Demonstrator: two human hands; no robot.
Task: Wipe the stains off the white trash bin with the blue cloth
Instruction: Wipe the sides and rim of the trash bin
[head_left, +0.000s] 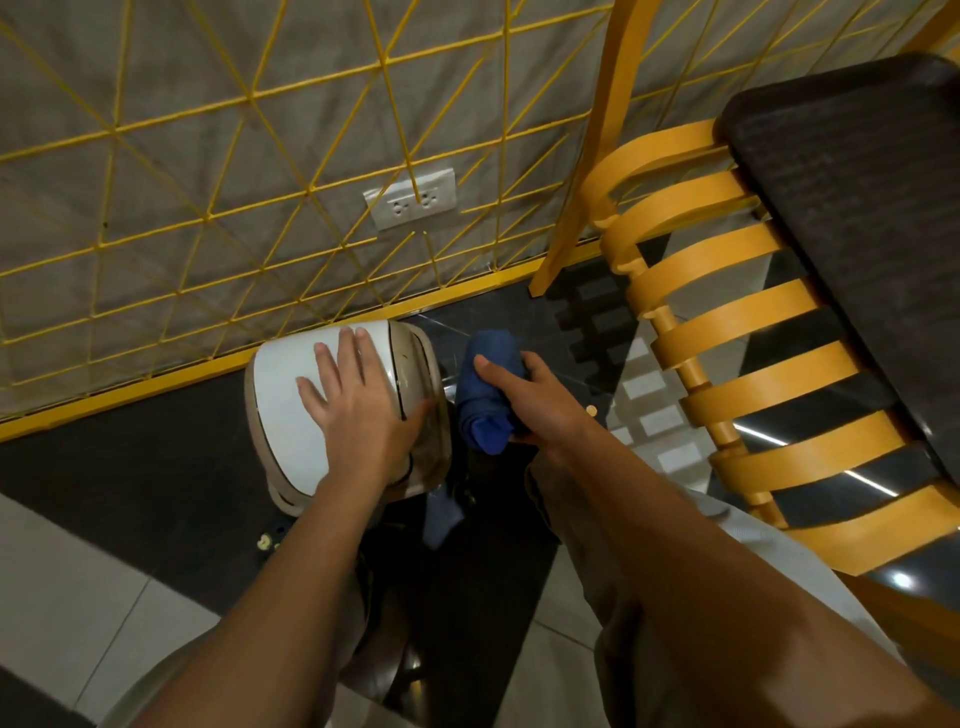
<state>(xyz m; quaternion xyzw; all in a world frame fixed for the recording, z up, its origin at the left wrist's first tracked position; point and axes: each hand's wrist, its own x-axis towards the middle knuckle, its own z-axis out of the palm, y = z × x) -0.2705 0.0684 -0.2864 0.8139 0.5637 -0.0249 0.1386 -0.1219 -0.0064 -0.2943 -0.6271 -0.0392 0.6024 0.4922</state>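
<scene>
At the far left, the yellow wire grid panel (249, 96) and its yellow base rail (130, 392) are closing off the back. The rounded white plastic trash bin (291, 395) is standing on the dark glossy floor tile (130, 467), just beside that rail. Your left hand (358, 410) is lying flat on the bin's white top, fingers straight and spread, pressing rather than gripping. Brownish grime is showing along the beige rim on the bin's right side, just past your thumb. Right of that rim, your right hand (540, 400) is clenching the rolled blue fabric cloth (485, 395), thumb over the top. The cloth is sitting close beside the dirty rim; I cannot tell whether it is touching.

You are only bearing down with a flat palm, so I judge that a hard sideways wipe could push the bin leftward or knock it into the rail. The loose roll could also unwind in your grip and smear rather than lift the stain.

Behind the bin you are getting no room. A strip of floor is lying free on the right, before the curved yellow wooden slatted chair (769, 384), which is crowding your right forearm.
</scene>
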